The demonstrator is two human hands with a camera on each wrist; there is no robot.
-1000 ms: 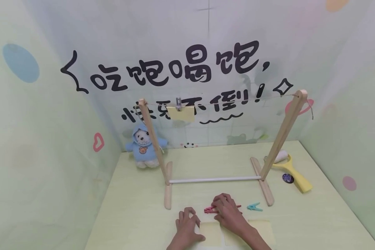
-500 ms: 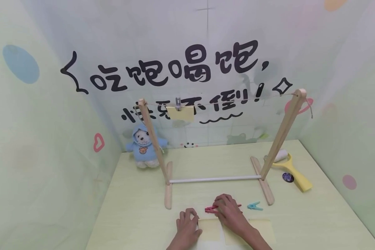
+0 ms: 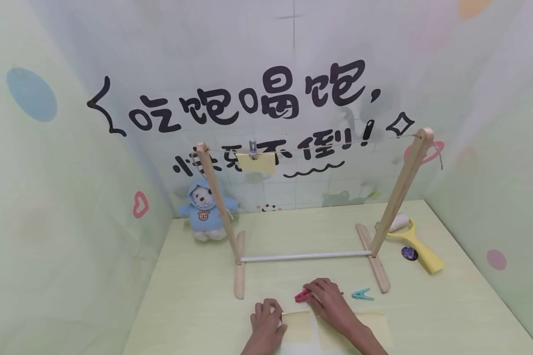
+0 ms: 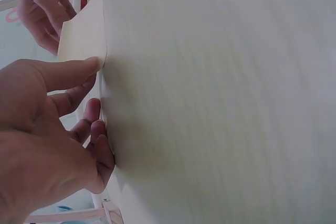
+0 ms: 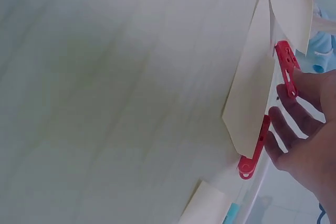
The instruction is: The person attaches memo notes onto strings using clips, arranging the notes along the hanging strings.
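Observation:
My left hand (image 3: 266, 325) pinches the left edge of a pale yellow paper note (image 3: 298, 328); the lifted note (image 5: 294, 11) bends upward in the right wrist view. Between the thumb and fingers of my right hand (image 3: 330, 303) is a red clothespin (image 5: 287, 66), its front end toward that note. A second red clothespin (image 5: 254, 148) lies on the table by the other fingers. Another yellow note (image 5: 249, 82) lies flat below the right hand, partly hidden by it in the head view. A teal clothespin (image 3: 362, 294) rests to the right.
Ahead stands a wooden frame (image 3: 399, 192) with a string and a white crossbar (image 3: 306, 257). A grey clip (image 3: 253, 149) holds a yellow note (image 3: 257, 163) on the string. A blue-hooded plush toy (image 3: 204, 212), yellow lint roller (image 3: 422, 251) and dark round disc (image 3: 409, 253) sit around it.
The right hand has picked at the red clothespin, which has turned and shifted slightly right. The left hand has closed on the note's edge, and the note is now raised a little.

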